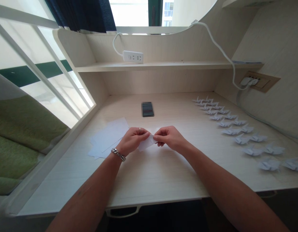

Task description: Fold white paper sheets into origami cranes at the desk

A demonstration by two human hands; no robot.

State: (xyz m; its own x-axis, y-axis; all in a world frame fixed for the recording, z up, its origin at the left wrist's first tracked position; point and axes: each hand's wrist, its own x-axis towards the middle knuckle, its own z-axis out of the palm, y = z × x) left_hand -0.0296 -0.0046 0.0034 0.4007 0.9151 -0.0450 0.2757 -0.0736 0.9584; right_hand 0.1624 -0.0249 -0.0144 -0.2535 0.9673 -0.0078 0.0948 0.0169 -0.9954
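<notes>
A small folded piece of white paper (147,143) is pinched between both hands over the middle of the pale wooden desk (153,174). My left hand (133,139), with a ring and a chain bracelet at the wrist, grips its left end with fingers closed. My right hand (170,137) pinches its right end, fingers curled. A loose stack of white paper sheets (107,137) lies on the desk just left of my left hand.
Two rows of several folded paper cranes (238,130) run along the desk's right side. A dark phone (147,109) lies behind my hands. A white power strip (132,56) sits on the shelf, its cable running to a wall socket (256,81). A railing and green cushion are left.
</notes>
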